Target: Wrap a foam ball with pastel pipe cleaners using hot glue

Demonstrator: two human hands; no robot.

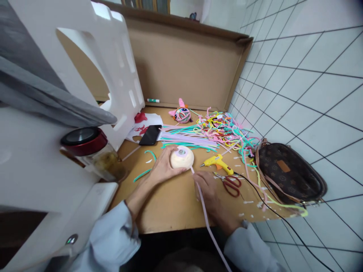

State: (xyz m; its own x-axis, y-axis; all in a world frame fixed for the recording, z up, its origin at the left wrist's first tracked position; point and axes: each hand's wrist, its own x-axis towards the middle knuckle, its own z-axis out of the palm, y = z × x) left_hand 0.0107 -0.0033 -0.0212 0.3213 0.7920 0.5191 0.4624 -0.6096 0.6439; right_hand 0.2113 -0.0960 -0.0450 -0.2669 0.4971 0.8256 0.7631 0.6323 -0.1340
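My left hand point(162, 166) is curved round the side of a cream-white ball point(183, 162), thumb and fingers pressed against it. A small lilac coil with a shiny middle sits on the ball's top. From the ball's lower right edge a pale lilac pipe cleaner point(207, 223) runs down past the table's front edge. My right hand point(206, 187) is closed on this pipe cleaner close to the ball. Just right of that hand lie red-handled scissors point(232, 186), and a yellow glue gun point(219, 163) rests beyond them.
Loose coloured pipe cleaners point(224, 130) heap at the back right. Behind the ball lie a black phone point(151, 135) and a pink-eared craft figure point(182, 114). A brown handbag point(292, 170) stands at the right, by the tiled wall. A glass jar point(104, 162) stands left; a black cord point(263, 194) crosses the right edge.
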